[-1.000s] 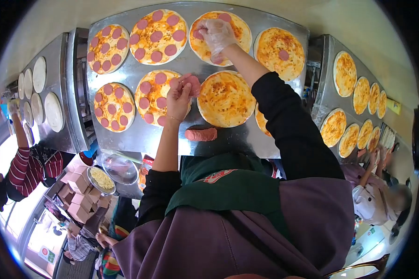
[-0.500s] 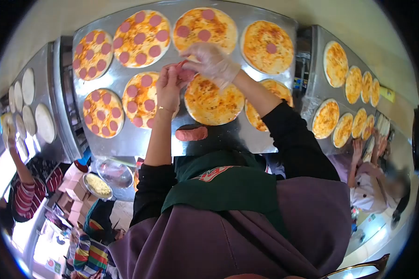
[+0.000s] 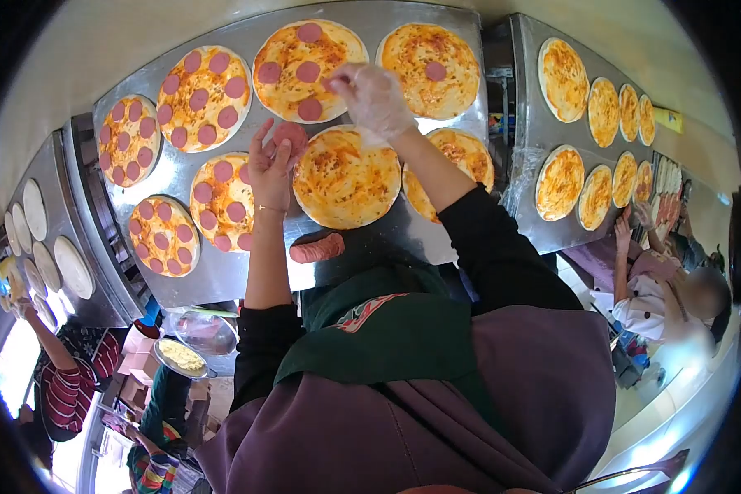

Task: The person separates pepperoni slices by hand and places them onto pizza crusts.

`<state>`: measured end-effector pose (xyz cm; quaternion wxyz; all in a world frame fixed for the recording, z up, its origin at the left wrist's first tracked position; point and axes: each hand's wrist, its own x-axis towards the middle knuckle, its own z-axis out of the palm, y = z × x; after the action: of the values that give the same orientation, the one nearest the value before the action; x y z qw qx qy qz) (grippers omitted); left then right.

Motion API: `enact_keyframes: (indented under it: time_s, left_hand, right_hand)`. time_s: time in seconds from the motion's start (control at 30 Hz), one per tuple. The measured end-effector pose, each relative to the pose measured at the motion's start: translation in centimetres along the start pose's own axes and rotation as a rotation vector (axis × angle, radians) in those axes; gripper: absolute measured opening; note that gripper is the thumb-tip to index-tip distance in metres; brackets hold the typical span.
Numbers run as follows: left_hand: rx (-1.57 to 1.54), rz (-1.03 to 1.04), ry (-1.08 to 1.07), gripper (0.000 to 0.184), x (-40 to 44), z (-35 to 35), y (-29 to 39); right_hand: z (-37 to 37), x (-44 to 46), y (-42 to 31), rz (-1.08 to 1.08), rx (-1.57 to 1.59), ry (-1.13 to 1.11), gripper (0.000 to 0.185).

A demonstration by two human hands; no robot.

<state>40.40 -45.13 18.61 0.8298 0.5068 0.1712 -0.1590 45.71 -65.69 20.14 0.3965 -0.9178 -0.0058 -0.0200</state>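
Note:
My bare left hand (image 3: 269, 174) is closed around a small stack of pink sausage slices (image 3: 291, 142), held just left of a sauced pizza base (image 3: 346, 185). My right hand (image 3: 379, 100), in a clear plastic glove, hovers over the right side of a pizza (image 3: 281, 51) that has several slices on it. Its fingers pinch what looks like one more slice, mostly hidden by the fingertips. Near the table's front edge lies a stack of sliced sausage (image 3: 317, 248). At the upper right, another pizza (image 3: 430, 86) carries a single slice in its middle.
Pizzas topped with slices (image 3: 203, 99) cover the left of the metal table (image 3: 247, 284). A side table (image 3: 525, 148) at right holds several sauced bases; plain dough rounds (image 3: 74, 267) lie on the left one. A bowl of shredded cheese (image 3: 181, 356) and co-workers are nearby.
My right hand has moved away from the slices in my left hand, out over the upper pizza. That pizza now shows one more slice near its lower edge. The whole view has shifted.

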Motion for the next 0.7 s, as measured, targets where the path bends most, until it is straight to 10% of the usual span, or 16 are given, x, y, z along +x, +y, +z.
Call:
enact_keyframes:
  time_s: [0.33, 0.7]
  left_hand:
    - [0.158, 0.033, -0.015, 0.033, 0.1, 0.2, -0.2]
    - [-0.124, -0.044, -0.071, 0.021, 0.9, 0.0, 0.3]
  right_hand:
    - [-1.1, 2.4, 3.3, -0.012, -0.403, 0.158, 0.023]
    - [2.7, 1.0, -1.8, -0.491, 0.05, -0.193, 0.023]
